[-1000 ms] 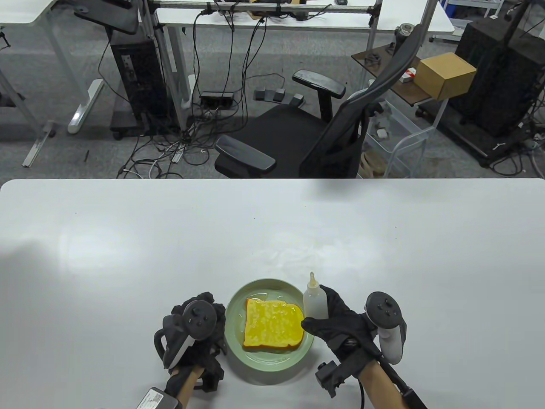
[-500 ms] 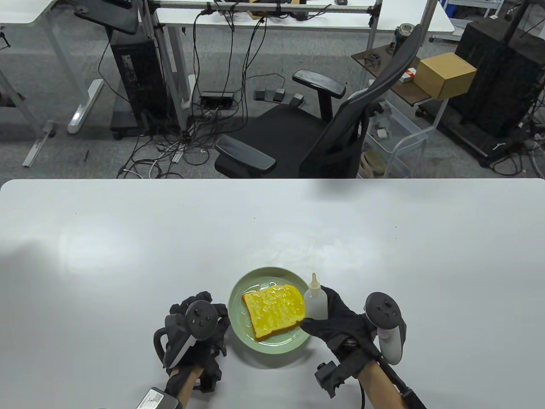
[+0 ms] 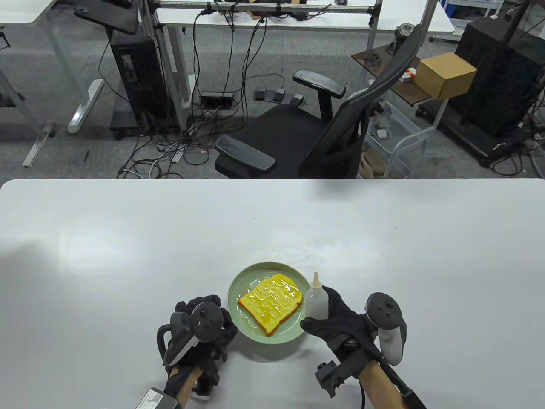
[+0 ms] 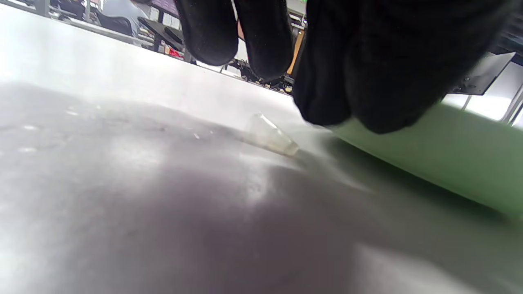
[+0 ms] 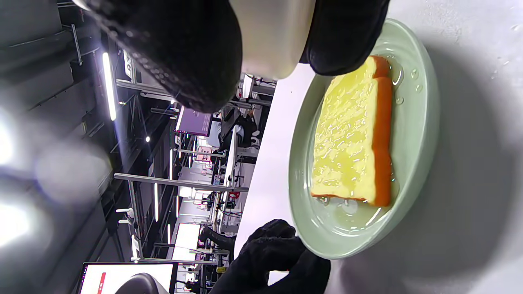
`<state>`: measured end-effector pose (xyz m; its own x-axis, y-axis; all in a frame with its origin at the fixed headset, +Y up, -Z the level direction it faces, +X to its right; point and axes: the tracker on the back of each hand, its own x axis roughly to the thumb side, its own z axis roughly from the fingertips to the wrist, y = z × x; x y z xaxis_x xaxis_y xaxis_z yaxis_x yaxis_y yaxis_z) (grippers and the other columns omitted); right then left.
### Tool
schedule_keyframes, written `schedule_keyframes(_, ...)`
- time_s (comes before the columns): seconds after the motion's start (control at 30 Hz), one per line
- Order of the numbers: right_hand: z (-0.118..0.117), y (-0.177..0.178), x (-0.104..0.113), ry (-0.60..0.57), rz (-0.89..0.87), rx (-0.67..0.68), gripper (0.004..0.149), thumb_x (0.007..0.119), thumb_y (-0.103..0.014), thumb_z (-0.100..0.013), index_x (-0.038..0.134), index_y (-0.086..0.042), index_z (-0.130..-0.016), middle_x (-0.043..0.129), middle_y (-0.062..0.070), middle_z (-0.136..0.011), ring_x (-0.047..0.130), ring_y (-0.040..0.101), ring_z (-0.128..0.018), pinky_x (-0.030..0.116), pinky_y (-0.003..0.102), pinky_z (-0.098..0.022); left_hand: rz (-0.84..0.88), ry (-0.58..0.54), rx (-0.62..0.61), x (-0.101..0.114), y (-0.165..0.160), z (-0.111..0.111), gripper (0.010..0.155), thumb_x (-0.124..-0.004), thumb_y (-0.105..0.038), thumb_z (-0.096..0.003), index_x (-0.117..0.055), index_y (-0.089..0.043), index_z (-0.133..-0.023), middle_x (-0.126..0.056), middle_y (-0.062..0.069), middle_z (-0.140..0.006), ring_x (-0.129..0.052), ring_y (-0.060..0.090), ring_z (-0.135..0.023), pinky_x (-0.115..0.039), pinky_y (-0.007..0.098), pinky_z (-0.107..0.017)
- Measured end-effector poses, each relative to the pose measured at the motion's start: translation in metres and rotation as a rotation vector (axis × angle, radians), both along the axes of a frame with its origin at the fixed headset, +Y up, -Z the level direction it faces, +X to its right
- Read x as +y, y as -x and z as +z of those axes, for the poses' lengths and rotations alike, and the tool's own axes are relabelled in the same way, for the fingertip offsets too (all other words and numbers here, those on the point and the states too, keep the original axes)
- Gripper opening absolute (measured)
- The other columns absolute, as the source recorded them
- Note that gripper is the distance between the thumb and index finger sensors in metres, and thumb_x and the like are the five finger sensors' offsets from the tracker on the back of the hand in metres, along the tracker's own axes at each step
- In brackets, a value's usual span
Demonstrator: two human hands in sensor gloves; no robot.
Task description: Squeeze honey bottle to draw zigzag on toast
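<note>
Gripping the honey bottle point(image 3: 316, 301) upright, my right hand point(image 3: 340, 326) risks flooding already-glazed toast point(image 3: 271, 304); left hand point(image 3: 200, 330) fingers at plate point(image 3: 238, 289) rim (grip unclear) could shift it w/ a nudge.

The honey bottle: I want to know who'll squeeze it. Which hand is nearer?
Right. The right hand grips the honey bottle beside the plate; the left hand rests at the plate's opposite edge, away from the bottle.

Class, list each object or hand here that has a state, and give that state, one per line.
Translucent plastic squeeze bottle: upright, nozzle up, gripped by right hand.
Yellow toast slice: flat on plate, glossy with honey.
Pale green round plate: on table.
Left hand: at plate's rim.
</note>
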<state>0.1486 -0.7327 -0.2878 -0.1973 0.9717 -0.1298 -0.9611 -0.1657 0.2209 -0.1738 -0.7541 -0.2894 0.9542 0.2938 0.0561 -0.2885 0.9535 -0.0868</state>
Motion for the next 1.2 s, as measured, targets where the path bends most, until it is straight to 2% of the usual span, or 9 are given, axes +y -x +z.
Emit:
schedule_keyframes(0.07,0.0,0.0,0.0,-0.001,-0.001,0.0,0.076,0.096,-0.026,-0.036,0.053,-0.024,-0.099,0.055,0.014,-0.098,0.074,0.039,-0.087,0.08,0.048,-0.064,0.013,-0.049,-0.012,0.003,-0.001,0.0,0.036,-0.098,-0.05,-0.0353,-0.097,-0.019,-0.054,-0.077,0.0,-0.101,-0.077,0.036,-0.097,-0.044,0.072,-0.074)
schedule_keyframes(0.23,0.0,-0.001,0.001,-0.001,-0.004,-0.004,0.076,0.096,-0.026,-0.036,0.053,-0.024,-0.099,0.055,0.013,-0.098,0.074,0.039,-0.087,0.08,0.048,-0.064,0.02,-0.048,0.015,0.012,0.008,-0.001,0.039,-0.096,-0.055,-0.0347,-0.097,-0.023,-0.057,-0.078,0.001,-0.101,-0.076,0.037,-0.097,-0.044,0.073,-0.074)
schedule_keyframes(0.3,0.0,-0.002,0.001,-0.002,-0.005,-0.007,0.076,0.096,-0.026,-0.036,0.053,-0.024,-0.099,0.055,0.013,-0.099,0.074,0.039,-0.088,0.08,0.048,-0.064,0.053,-0.094,0.079,0.019,0.02,-0.002,0.042,-0.094,-0.055,-0.0346,-0.096,-0.025,-0.064,-0.079,0.002,-0.1,-0.078,0.037,-0.096,-0.047,0.072,-0.074)
schedule_keyframes(0.43,-0.001,-0.002,0.001,-0.006,-0.01,-0.028,0.076,0.096,-0.026,-0.036,0.052,-0.026,-0.099,0.056,0.013,-0.1,0.073,0.04,-0.089,0.078,0.049,-0.065,0.089,-0.106,0.189,0.027,0.044,-0.004,0.051,-0.084,-0.039,-0.0457,-0.085,-0.028,-0.096,-0.091,0.002,-0.09,-0.093,0.029,-0.085,-0.055,0.069,-0.073)
schedule_keyframes(0.5,-0.001,-0.002,0.0,-0.007,0.0,-0.035,0.076,0.095,-0.026,-0.037,0.05,-0.027,-0.099,0.057,0.014,-0.103,0.073,0.041,-0.09,0.078,0.05,-0.065,0.109,-0.073,0.198,0.025,0.053,-0.007,0.055,-0.082,-0.034,-0.0469,-0.079,-0.026,-0.102,-0.098,-0.002,-0.082,-0.1,0.025,-0.076,-0.061,0.066,-0.072)
schedule_keyframes(0.57,-0.001,-0.002,0.0,-0.013,0.015,-0.057,0.077,0.094,-0.026,-0.037,0.048,-0.027,-0.099,0.057,0.014,-0.104,0.073,0.041,-0.09,0.077,0.051,-0.064,0.121,-0.019,0.183,0.022,0.057,-0.011,0.057,-0.082,-0.031,-0.0475,-0.076,-0.027,-0.104,-0.095,0.001,-0.087,-0.096,0.028,-0.082,-0.059,0.067,-0.073)
schedule_keyframes(0.7,-0.001,0.0,-0.001,-0.016,0.027,-0.05,0.077,0.094,-0.026,-0.038,0.047,-0.027,-0.099,0.06,0.013,-0.103,0.074,0.041,-0.09,0.077,0.052,-0.064,-0.049,-0.026,0.046,0.016,0.043,-0.012,0.058,-0.087,-0.033,-0.0445,-0.079,-0.029,-0.102,-0.091,0.001,-0.092,-0.092,0.029,-0.087,-0.055,0.07,-0.073)
schedule_keyframes(0.87,-0.001,0.003,0.0,-0.025,0.039,-0.025,0.077,0.094,-0.026,-0.038,0.047,-0.027,-0.099,0.059,0.012,-0.104,0.073,0.041,-0.09,0.076,0.053,-0.064,-0.339,-0.125,-0.155,0.006,0.004,-0.006,0.048,-0.093,-0.036,-0.039,-0.092,-0.034,-0.087,-0.094,-0.006,-0.089,-0.091,0.026,-0.091,-0.055,0.07,-0.074)
schedule_keyframes(1.2,-0.001,0.002,0.001,-0.023,0.033,-0.03,0.077,0.094,-0.026,-0.038,0.047,-0.027,-0.099,0.06,0.012,-0.103,0.074,0.041,-0.09,0.076,0.053,-0.064,-0.335,-0.086,-0.214,-0.007,-0.001,-0.005,0.051,-0.093,-0.036,-0.0398,-0.09,-0.029,-0.09,-0.095,-0.003,-0.089,-0.092,0.026,-0.09,-0.055,0.069,-0.074)
